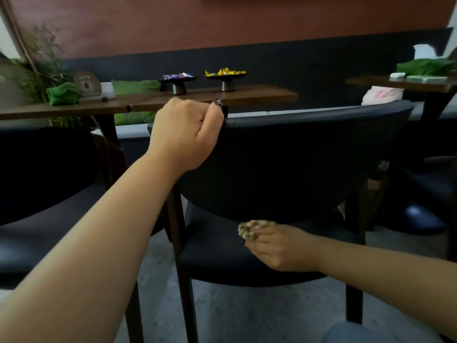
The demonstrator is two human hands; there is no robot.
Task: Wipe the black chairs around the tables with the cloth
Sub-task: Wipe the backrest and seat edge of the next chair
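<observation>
Chair [296,154]: our left hand [184,134] grips backrest top at 11 o'clock; right hand [277,246] clutches crumpled cloth [249,230] on seat, 6 o'clock.

A single head-worn wide-angle camera is looking forward and slightly down from behind a black chair [296,157], close enough that the chair back is filling the middle of the frame. Both forearms are entering from the bottom edge. The view is facing a wooden table [259,95] beyond the chair and a red and dark wall [222,26] behind it. Straight lines are bowing toward the frame edges.
</observation>
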